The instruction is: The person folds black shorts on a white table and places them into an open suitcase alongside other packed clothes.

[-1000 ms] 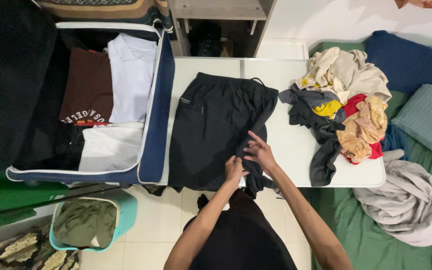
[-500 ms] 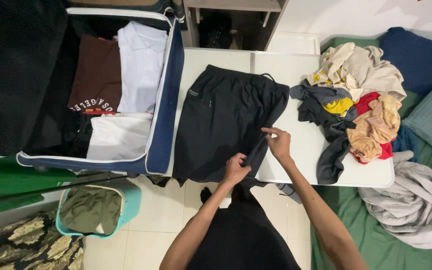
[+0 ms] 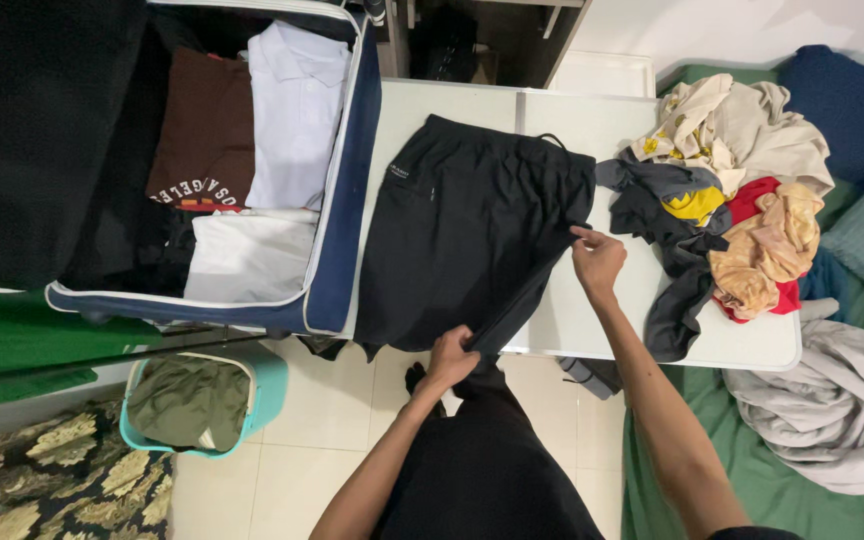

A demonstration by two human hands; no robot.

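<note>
Two hands grip the black shorts on the counter: left hand pinching the hem, right hand the side edge. Folding looks barely begun, with a heap of clothes left unfolded

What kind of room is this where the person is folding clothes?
Probably a bedroom at home. An open suitcase with folded shirts in it sits beside a white table, a heap of loose clothes waits on the table, and bedding with a green sheet and pillows lies to the right.

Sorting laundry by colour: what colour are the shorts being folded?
Black shorts, seen in the head view.
</note>
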